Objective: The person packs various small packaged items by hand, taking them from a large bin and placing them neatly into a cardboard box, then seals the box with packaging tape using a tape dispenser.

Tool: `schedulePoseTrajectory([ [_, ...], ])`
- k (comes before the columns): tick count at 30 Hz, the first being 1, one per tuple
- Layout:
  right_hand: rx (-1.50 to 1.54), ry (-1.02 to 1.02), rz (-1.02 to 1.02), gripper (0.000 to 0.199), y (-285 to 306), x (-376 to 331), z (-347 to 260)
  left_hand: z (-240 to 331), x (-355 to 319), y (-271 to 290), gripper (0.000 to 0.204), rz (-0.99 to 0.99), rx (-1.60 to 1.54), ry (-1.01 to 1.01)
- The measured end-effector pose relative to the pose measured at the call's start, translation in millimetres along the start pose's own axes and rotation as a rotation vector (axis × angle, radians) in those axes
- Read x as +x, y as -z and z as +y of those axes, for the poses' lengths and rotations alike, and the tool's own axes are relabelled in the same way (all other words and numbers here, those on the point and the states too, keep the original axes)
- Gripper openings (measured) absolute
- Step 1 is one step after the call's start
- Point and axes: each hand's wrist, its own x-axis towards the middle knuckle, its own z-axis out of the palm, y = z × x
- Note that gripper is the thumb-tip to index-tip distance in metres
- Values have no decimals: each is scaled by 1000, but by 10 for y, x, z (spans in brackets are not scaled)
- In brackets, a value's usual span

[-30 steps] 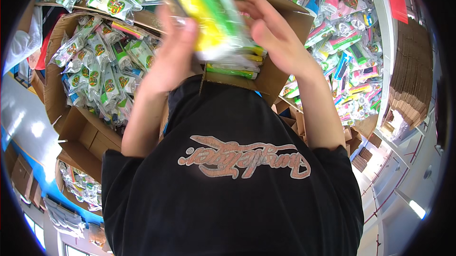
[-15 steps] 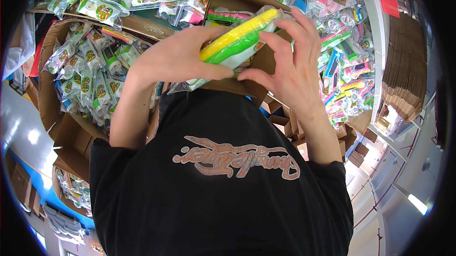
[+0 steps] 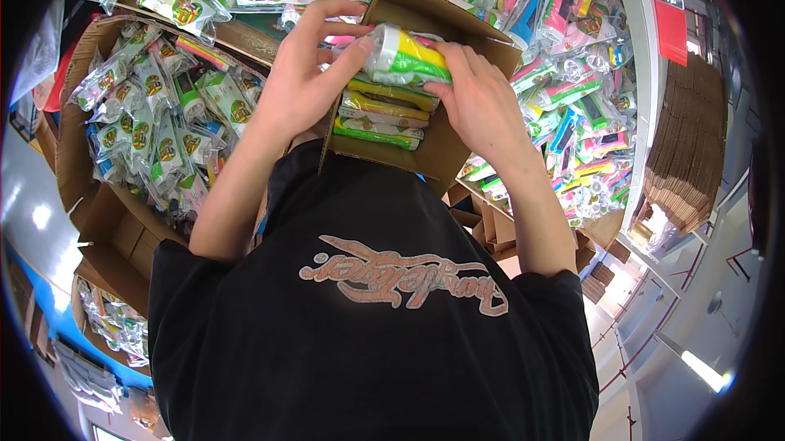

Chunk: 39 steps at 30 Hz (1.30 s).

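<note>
A clear-wrapped packet [image 3: 409, 57] with yellow and green contents and a white rounded end lies level across the mouth of an open cardboard box [image 3: 448, 143]. My left hand [image 3: 315, 73] pinches its white end between thumb and fingers. My right hand [image 3: 478, 98] grips the other end, thumb below and fingers on top. Under it, several similar packets [image 3: 380, 118] in yellow, white and green lie stacked inside the box. The fingertips of my right hand are partly hidden behind the packet.
A big carton [image 3: 78, 134] on the left is full of bagged items [image 3: 155, 122]. More bagged items [image 3: 572, 89] in mixed colours are heaped behind and to the right. An opened small box [image 3: 123, 232] sits at the left, and flattened cardboard [image 3: 687, 138] is stacked at the far right.
The packet has gone from a slant to nearly level over the box. My left hand has shifted to its white end, and my right hand has closed on the other end.
</note>
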Motion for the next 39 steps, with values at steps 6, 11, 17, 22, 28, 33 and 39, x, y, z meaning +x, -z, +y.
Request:
schedulePoseTrajectory([
  [6,-189,-94,-85,42,-70,152,14,-341,-154,-166,78,129,934,-365],
  [11,-509,-203,-12,37,-503,428,201,-525,-153,-146,69,-61,714,-49],
  [17,-379,-205,182,38,-946,541,280,-432,-87,-10,62,-106,774,-16],
  [22,-289,-147,229,48,-1015,551,420,-473,-76,6,62,-80,772,-100],
  [28,-297,-136,104,31,-715,341,422,-431,-85,-50,62,-78,771,-120],
  [33,-335,-224,-16,36,-719,571,415,-430,-69,38,60,-106,801,-54],
  [39,-397,-265,-47,38,-662,281,198,-423,-110,51,56,-83,738,-58],
])
